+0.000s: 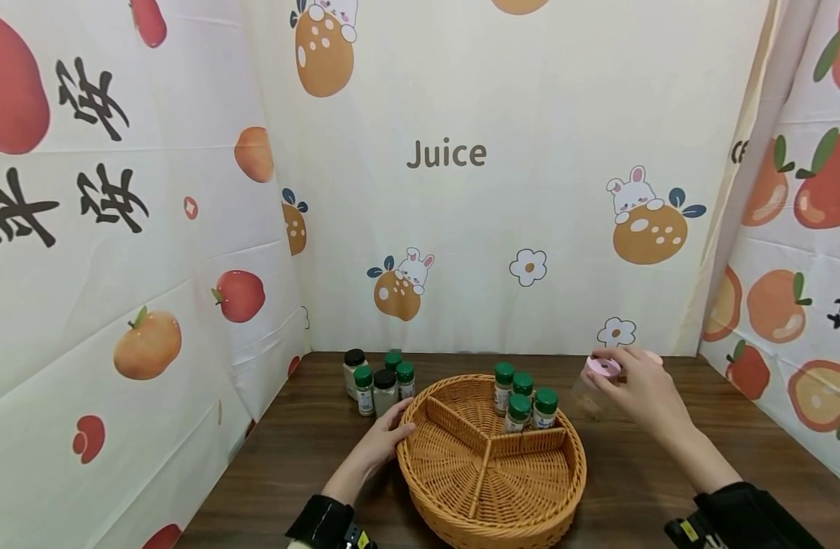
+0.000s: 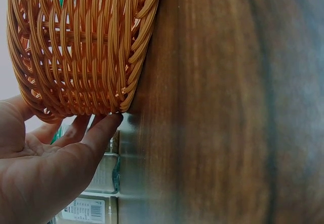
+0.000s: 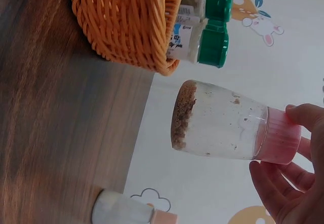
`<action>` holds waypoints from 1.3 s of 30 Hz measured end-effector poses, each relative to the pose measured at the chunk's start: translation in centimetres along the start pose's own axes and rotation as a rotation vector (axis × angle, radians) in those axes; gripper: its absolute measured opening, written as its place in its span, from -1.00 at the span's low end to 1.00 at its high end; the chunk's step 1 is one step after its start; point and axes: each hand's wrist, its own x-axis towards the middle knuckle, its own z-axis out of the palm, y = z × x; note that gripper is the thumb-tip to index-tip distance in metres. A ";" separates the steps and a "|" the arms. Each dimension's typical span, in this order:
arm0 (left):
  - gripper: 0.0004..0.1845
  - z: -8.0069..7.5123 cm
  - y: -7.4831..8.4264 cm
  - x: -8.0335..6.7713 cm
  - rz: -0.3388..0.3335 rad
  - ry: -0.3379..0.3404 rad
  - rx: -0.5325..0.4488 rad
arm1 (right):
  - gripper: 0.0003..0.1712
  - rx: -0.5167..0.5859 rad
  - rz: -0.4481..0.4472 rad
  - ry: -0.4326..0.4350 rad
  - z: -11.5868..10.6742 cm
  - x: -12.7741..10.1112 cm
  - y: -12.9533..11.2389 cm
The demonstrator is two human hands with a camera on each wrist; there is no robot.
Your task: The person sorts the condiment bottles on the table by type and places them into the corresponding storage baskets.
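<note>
My right hand [image 1: 642, 389] pinches the pink lid [image 3: 279, 135] of a clear glass seasoning jar [image 3: 223, 120], right of the basket. Brown grains lie at the jar's bottom, and it appears raised off the table. My left hand [image 1: 380, 442] grips the left rim of a round wicker basket [image 1: 578, 480], thumb at the rim and fingers against the outer wall [image 2: 91, 46]. Three dividers split the basket. Several green-capped spice bottles [image 1: 545, 408] stand in its back compartment; the two front compartments hold nothing.
Behind my left hand stand several bottles with green or black caps [image 1: 384, 379]. Another jar with a paler pink lid [image 3: 121, 209] stands on the dark wooden table [image 1: 290, 450], partly hidden behind my right hand in the head view. Printed cloth hangs around the table.
</note>
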 end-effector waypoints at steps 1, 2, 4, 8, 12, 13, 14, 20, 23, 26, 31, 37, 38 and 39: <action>-0.40 0.0 0.0 0.0 -0.001 -0.001 0.000 | -0.59 0.004 -0.001 0.007 -0.1 -0.1 -0.1; -0.40 0.0 0.0 0.0 -0.001 -0.001 0.000 | -0.59 0.009 -0.001 0.012 -0.2 -0.1 -0.2; -0.40 0.0 0.0 0.0 -0.004 0.002 -0.001 | -0.59 0.017 -0.002 0.022 -0.4 -0.2 -0.5; -0.40 0.1 0.1 0.1 -0.003 0.005 0.001 | -0.59 0.038 -0.002 0.044 -0.8 -0.5 -1.2; -0.40 0.0 0.1 0.1 -0.001 0.005 0.003 | -0.60 0.067 -0.008 0.056 -1.3 -0.7 -1.9; -0.40 0.0 0.1 0.0 0.001 0.004 0.004 | -0.61 0.074 -0.010 0.058 -1.4 -0.7 -2.1; -0.40 0.0 0.1 0.0 0.000 0.005 0.001 | -0.61 0.078 -0.014 0.060 -1.5 -0.8 -2.3; -0.40 0.1 0.1 0.0 -0.003 0.001 -0.010 | -0.64 0.097 -0.033 0.078 -1.9 -1.0 -3.5; -0.40 0.0 0.1 0.1 -0.002 -0.001 -0.008 | -0.64 0.116 -0.040 0.087 -2.0 -1.2 -4.1; -0.40 0.0 0.1 0.1 -0.007 0.000 -0.011 | -0.63 0.133 -0.041 0.091 -2.1 -1.5 -4.6; -0.40 0.0 0.1 0.1 -0.009 0.000 -0.013 | -0.61 0.157 -0.032 0.093 -2.2 -2.2 -5.6; -0.40 0.0 0.1 0.0 -0.006 -0.001 -0.008 | -0.57 0.194 -0.033 0.084 -2.1 -3.3 -6.6; -0.40 0.0 0.1 0.0 -0.008 0.001 -0.007 | -0.56 0.197 -0.035 0.085 -2.0 -3.4 -6.8; -0.40 0.0 0.1 0.0 -0.008 0.000 -0.007 | -0.55 0.201 -0.039 0.086 -2.0 -3.6 -6.9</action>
